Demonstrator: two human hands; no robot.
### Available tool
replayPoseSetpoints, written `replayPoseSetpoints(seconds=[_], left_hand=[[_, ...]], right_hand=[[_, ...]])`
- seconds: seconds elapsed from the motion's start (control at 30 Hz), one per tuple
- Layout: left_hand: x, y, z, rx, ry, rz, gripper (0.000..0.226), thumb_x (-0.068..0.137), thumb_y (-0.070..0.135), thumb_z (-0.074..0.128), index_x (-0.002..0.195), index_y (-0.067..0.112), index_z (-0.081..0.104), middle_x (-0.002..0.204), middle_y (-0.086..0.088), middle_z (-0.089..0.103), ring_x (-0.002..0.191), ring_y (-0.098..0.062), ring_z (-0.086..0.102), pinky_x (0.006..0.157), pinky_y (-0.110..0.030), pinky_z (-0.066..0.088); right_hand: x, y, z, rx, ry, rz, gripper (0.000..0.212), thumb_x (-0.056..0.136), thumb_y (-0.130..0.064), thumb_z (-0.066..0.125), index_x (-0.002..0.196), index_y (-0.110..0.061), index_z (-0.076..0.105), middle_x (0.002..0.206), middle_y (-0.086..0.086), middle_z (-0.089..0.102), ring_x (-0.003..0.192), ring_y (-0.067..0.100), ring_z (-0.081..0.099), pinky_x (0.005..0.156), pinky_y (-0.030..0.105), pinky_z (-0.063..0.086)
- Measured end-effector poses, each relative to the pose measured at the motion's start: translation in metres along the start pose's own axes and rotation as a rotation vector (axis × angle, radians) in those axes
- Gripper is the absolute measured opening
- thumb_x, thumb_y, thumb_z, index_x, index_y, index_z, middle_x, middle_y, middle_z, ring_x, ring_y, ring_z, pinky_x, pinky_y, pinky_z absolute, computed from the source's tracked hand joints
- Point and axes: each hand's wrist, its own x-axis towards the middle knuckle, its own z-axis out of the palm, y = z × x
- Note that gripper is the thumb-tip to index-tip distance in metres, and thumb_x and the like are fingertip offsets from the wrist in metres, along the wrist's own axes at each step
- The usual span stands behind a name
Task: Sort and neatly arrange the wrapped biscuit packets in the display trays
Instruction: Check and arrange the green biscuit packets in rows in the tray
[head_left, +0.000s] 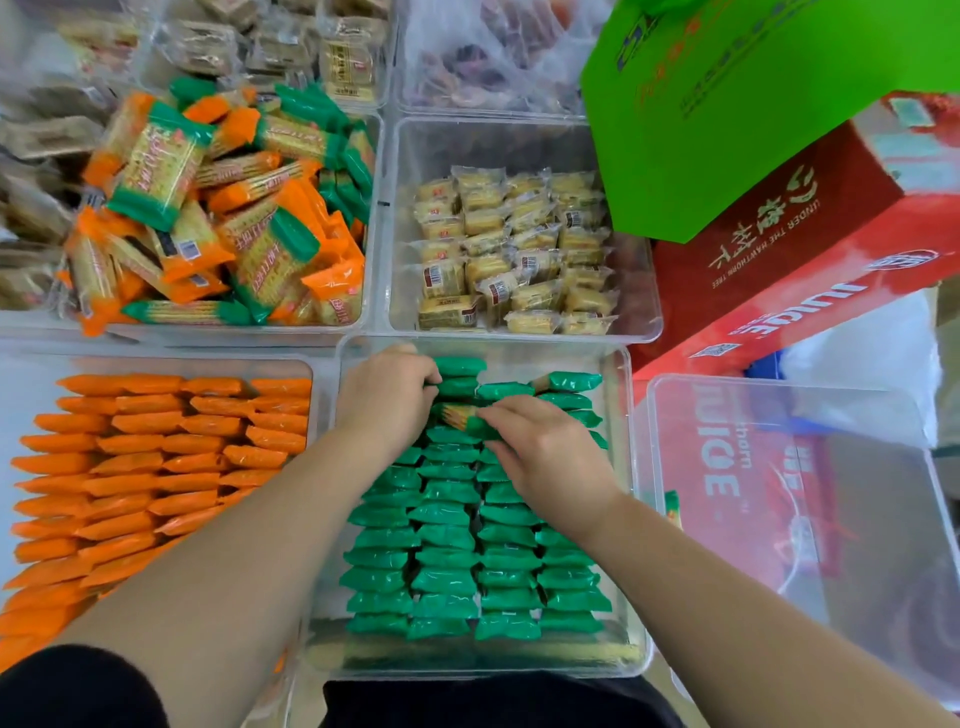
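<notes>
Pinching it at its right end, the right hand (545, 457) holds one green packet (460, 417) over the far part of the green tray (636, 597). The left hand (387, 400) has its fingers curled on the left end of a far packet (457, 387), one row behind; I judge that it keeps this one steady.

The held packet lies with its long axis across the tray, from right to left, the same way as the rows. Its free end points toward the left hand, which is just beside it. The right hand is therefore the one to set it down, and its place seems to be directly under it, between the far rows and the full rows nearer the person.

This tray holds about four columns of green packets (447, 577), packed close together. To its left, the orange tray (156, 364) holds orange packets (156, 467) in similar rows. Behind that, a mixed tray (218, 335) holds both colours in a loose heap, not yet sorted. Beside it, another tray (519, 335) holds small yellow packets (519, 249). At the right are a red juice carton (779, 249) and a green box (753, 93).
</notes>
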Motion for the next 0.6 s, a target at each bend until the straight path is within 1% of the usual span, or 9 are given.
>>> replayPoseSetpoints(seconds=[0.1, 0.17, 0.23, 0.33, 0.4, 0.43, 0.5, 0.53, 0.6], left_hand=[[-0.006, -0.002, -0.010, -0.153, 0.101, -0.058, 0.012, 0.088, 0.020, 0.074, 0.099, 0.019, 0.079, 0.096, 0.003, 0.064, 0.089, -0.021, 0.060, 0.073, -0.031, 0.044], [-0.010, -0.003, -0.023, -0.239, 0.166, -0.089, 0.010, 0.084, 0.018, 0.078, 0.094, 0.017, 0.080, 0.093, 0.004, 0.062, 0.085, -0.017, 0.059, 0.075, -0.030, 0.043], [-0.017, -0.004, -0.038, -0.284, 0.215, -0.101, 0.010, 0.082, 0.015, 0.080, 0.092, 0.014, 0.079, 0.096, 0.004, 0.062, 0.079, -0.014, 0.056, 0.077, -0.030, 0.045], [-0.032, -0.005, -0.056, -0.361, 0.253, -0.159, 0.008, 0.083, 0.014, 0.079, 0.091, 0.013, 0.079, 0.111, 0.004, 0.070, 0.079, -0.010, 0.063, 0.083, -0.031, 0.051], [-0.045, -0.007, -0.066, -0.457, 0.270, -0.243, 0.004, 0.083, 0.013, 0.078, 0.085, 0.017, 0.078, 0.105, 0.007, 0.073, 0.081, -0.006, 0.065, 0.078, -0.027, 0.052], [-0.052, -0.007, -0.071, -0.511, 0.276, -0.292, 0.009, 0.083, 0.014, 0.078, 0.082, 0.022, 0.076, 0.097, 0.010, 0.074, 0.079, -0.004, 0.064, 0.074, -0.025, 0.051], [-0.064, -0.012, -0.075, -0.589, 0.288, -0.359, 0.022, 0.082, 0.014, 0.078, 0.075, 0.033, 0.071, 0.080, 0.017, 0.071, 0.074, -0.003, 0.065, 0.069, -0.024, 0.051], [-0.070, -0.014, -0.076, -0.634, 0.295, -0.389, 0.025, 0.082, 0.013, 0.079, 0.073, 0.035, 0.071, 0.073, 0.016, 0.071, 0.073, -0.005, 0.066, 0.069, -0.027, 0.053], [-0.082, -0.017, -0.074, -0.736, 0.306, -0.452, 0.020, 0.081, 0.012, 0.080, 0.074, 0.030, 0.073, 0.072, 0.009, 0.073, 0.073, -0.015, 0.069, 0.070, -0.035, 0.057]], right_hand=[[-0.001, -0.005, 0.006, -0.024, -0.028, -0.019, 0.032, 0.081, -0.007, 0.080, 0.112, -0.005, 0.072, 0.104, 0.010, 0.071, 0.091, 0.031, 0.069, 0.081, 0.037, 0.059], [0.002, -0.008, 0.011, -0.031, -0.037, -0.002, 0.030, 0.082, -0.008, 0.079, 0.111, -0.006, 0.073, 0.104, 0.010, 0.071, 0.092, 0.030, 0.068, 0.084, 0.038, 0.058], [0.007, -0.009, 0.015, -0.060, -0.052, 0.022, 0.028, 0.084, -0.010, 0.077, 0.112, -0.008, 0.073, 0.103, 0.007, 0.071, 0.092, 0.030, 0.067, 0.086, 0.039, 0.058], [0.016, -0.010, 0.019, -0.155, -0.104, 0.075, 0.021, 0.088, -0.018, 0.072, 0.109, -0.015, 0.074, 0.095, 0.003, 0.072, 0.092, 0.029, 0.062, 0.085, 0.044, 0.055], [0.022, -0.012, 0.019, -0.195, -0.165, 0.133, 0.016, 0.092, -0.022, 0.067, 0.106, -0.016, 0.072, 0.093, 0.003, 0.072, 0.091, 0.028, 0.060, 0.085, 0.042, 0.052], [0.024, -0.014, 0.019, -0.212, -0.188, 0.145, 0.016, 0.093, -0.024, 0.065, 0.106, -0.016, 0.071, 0.093, 0.003, 0.072, 0.092, 0.028, 0.059, 0.086, 0.041, 0.051], [0.027, -0.017, 0.019, -0.244, -0.229, 0.124, 0.019, 0.096, -0.024, 0.060, 0.110, -0.017, 0.070, 0.101, 0.003, 0.073, 0.098, 0.028, 0.058, 0.090, 0.039, 0.049], [0.028, -0.018, 0.018, -0.264, -0.253, 0.107, 0.023, 0.096, -0.023, 0.057, 0.115, -0.019, 0.069, 0.108, 0.001, 0.072, 0.103, 0.027, 0.056, 0.092, 0.038, 0.047], [0.031, -0.020, 0.015, -0.301, -0.314, 0.091, 0.035, 0.097, -0.021, 0.052, 0.130, -0.025, 0.061, 0.126, -0.005, 0.066, 0.113, 0.025, 0.050, 0.096, 0.038, 0.041]])
